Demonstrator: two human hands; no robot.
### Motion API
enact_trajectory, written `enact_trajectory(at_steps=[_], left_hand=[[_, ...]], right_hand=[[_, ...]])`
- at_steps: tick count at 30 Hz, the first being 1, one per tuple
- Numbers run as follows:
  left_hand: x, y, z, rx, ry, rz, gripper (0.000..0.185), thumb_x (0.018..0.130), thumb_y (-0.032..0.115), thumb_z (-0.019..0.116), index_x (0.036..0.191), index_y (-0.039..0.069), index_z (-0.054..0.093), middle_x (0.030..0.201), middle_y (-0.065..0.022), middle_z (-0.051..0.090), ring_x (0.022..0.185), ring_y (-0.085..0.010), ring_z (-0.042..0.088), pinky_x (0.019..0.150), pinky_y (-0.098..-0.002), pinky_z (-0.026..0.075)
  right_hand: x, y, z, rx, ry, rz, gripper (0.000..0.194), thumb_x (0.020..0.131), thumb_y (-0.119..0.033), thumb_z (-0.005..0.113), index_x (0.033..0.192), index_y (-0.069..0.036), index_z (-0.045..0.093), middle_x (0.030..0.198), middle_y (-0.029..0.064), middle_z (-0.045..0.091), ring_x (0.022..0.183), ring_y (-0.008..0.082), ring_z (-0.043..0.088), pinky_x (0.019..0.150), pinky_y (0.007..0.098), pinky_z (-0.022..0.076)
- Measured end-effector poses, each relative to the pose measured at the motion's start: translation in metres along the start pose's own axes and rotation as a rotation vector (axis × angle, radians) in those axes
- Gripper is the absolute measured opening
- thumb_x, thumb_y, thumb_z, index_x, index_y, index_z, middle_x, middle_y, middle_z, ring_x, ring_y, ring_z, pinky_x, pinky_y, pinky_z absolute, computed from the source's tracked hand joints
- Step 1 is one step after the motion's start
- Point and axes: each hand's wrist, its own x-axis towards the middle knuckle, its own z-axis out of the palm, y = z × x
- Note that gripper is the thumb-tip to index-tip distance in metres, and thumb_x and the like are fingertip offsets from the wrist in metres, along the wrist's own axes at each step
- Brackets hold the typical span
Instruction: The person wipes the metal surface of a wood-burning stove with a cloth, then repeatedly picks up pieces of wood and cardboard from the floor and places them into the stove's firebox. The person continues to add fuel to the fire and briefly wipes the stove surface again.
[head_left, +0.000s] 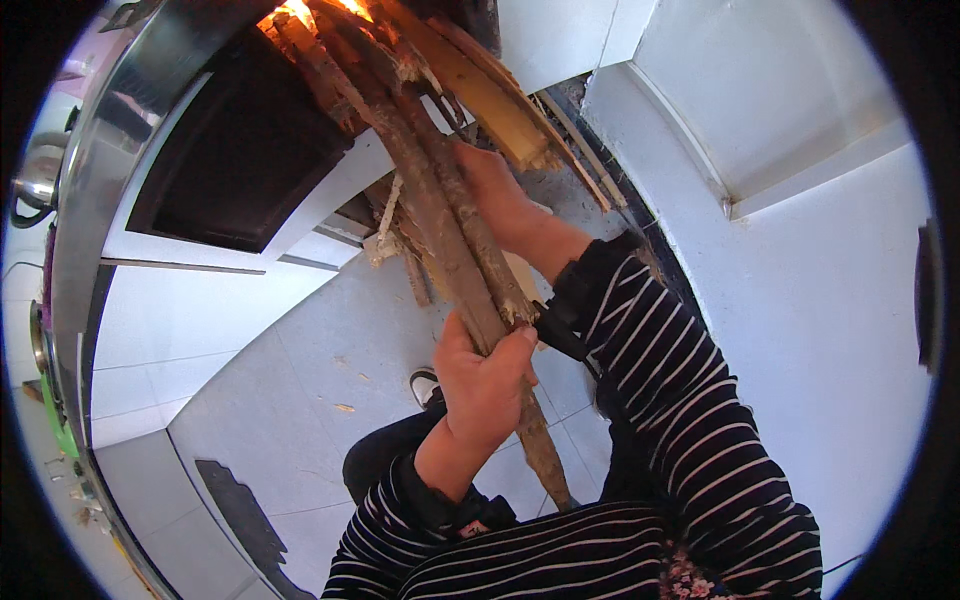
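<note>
My left hand (480, 382) is closed around the lower part of a long bark-covered firewood stick (431, 202), whose tapered end points down toward my lap. Alongside it lies a shorter stick (480, 240) with a splintered end just above my left thumb. My right hand (495, 195) grips the shorter stick farther up; its fingers are hidden behind the wood. Both sticks reach up toward the flames (300, 11) at the stove mouth, where their far ends are hard to make out among other burning pieces.
Right of the sticks, yellowish planks (487, 105) jut from the fire. A dark panel (240, 150) is set in the white stove front (187, 315). Split wood (412, 240) lies below the opening, with wood chips (345, 408) on the tiled floor. A metal kettle (37, 176) stands far left.
</note>
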Motion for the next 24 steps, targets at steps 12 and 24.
enact_trajectory(at_steps=[12, 24], left_hand=[[0.002, 0.001, -0.001, 0.001, -0.005, 0.022, 0.024, 0.082, 0.009, 0.061, 0.100, -0.004, 0.053, 0.079, -0.0109, 0.062, 0.054, -0.0159, 0.057, 0.050, -0.0277, 0.047], [0.003, 0.001, -0.001, 0.025, 0.021, 0.008, 0.024, 0.081, 0.008, 0.061, 0.101, -0.004, 0.053, 0.081, -0.0098, 0.061, 0.054, -0.0145, 0.056, 0.049, -0.0272, 0.046]], right_hand=[[-0.022, 0.018, -0.015, -0.539, -0.152, -0.235, 0.027, 0.083, -0.008, 0.063, 0.107, 0.003, 0.061, 0.090, 0.0199, 0.067, 0.087, 0.0149, 0.059, 0.076, 0.0358, 0.0488], [-0.050, -0.020, -0.037, -0.533, -0.160, 0.199, 0.024, 0.088, -0.013, 0.061, 0.107, 0.003, 0.062, 0.088, 0.0069, 0.065, 0.082, 0.0123, 0.060, 0.068, 0.0298, 0.0511]])
